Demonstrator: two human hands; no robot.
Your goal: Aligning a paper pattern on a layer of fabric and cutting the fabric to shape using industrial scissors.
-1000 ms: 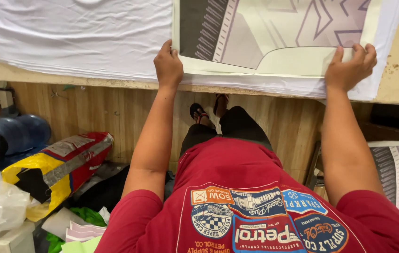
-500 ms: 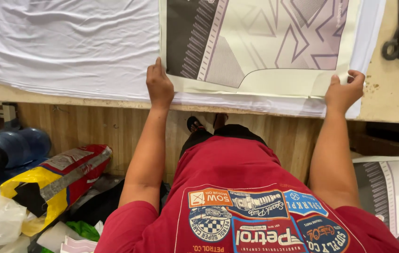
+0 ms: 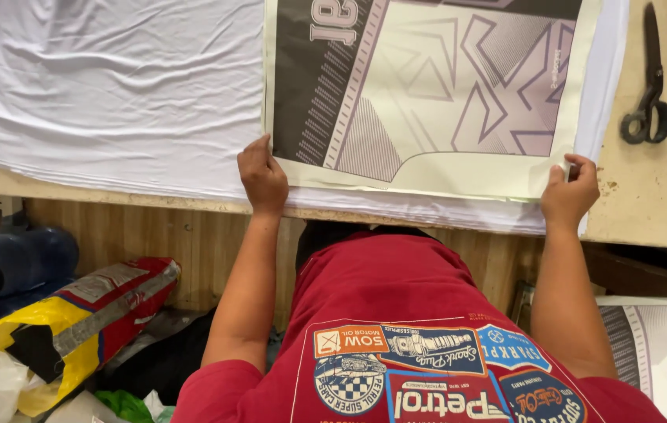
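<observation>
Head view, one entry per item.

Printed paper sheet (image 3: 435, 94): large, cream-bordered, bearing a dark band with pale lettering and grey-violet angular line work. Lies flat on the white fabric, its near edge close to the near edge of the table, running far out of view at the top.

Left hand (image 3: 263, 176): at the near left corner of the sheet, palm down, fingers (image 3: 259, 149) laid along the sheet's left edge and on the fabric just beside it. Grip flat and pressing; whether the thumb pinches the sheet's edge cannot be told.

Right hand (image 3: 568, 192): at the near right corner of the sheet, fingers curled over the corner where paper and fabric edge meet. Grip narrow, closed on that corner; the sheet extends left and far from it.

White fabric (image 3: 106, 94): wrinkled, several layers stacked, spread across the table, under the sheet and showing to its left and along its right and near edges.

Table (image 3: 654, 204): pale worn top, wooden front panel beneath.

Scissors (image 3: 647, 102): black, closed, lying on the bare table well to the right of the sheet.

Red and yellow sack (image 3: 83, 321): on the floor, near left.

Blue container (image 3: 24, 262): left, under the table.

Second printed sheet (image 3: 662, 345): near right, lower level.
</observation>
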